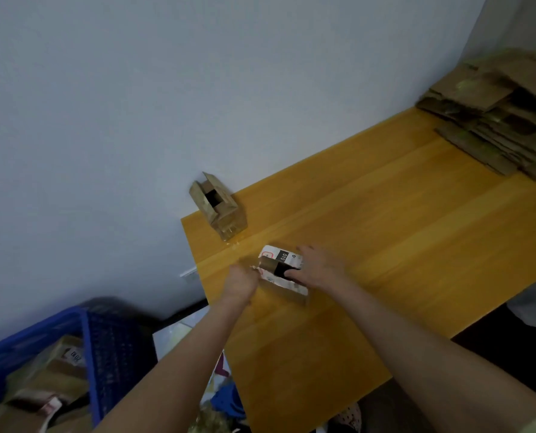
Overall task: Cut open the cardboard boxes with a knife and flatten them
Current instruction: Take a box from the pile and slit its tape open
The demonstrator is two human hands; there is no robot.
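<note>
Head view: labelled box (280,257) clasped by right hand (320,270) at 3 o'clock; left hand (240,282) curled at 9 o'clock, contents indiscernible. Box best pinned flat, seam cut away from right hand.

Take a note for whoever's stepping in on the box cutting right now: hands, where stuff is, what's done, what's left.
Left hand: curled at the left end of the labelled box, apparently gripping a torn flap.
Right hand: holds the same box, thumb at its open side.
Done: flattened cardboard pile at the far right of the table.
Left: this box, the opened box by the wall, and more in the blue crate. No knife visible.
</note>
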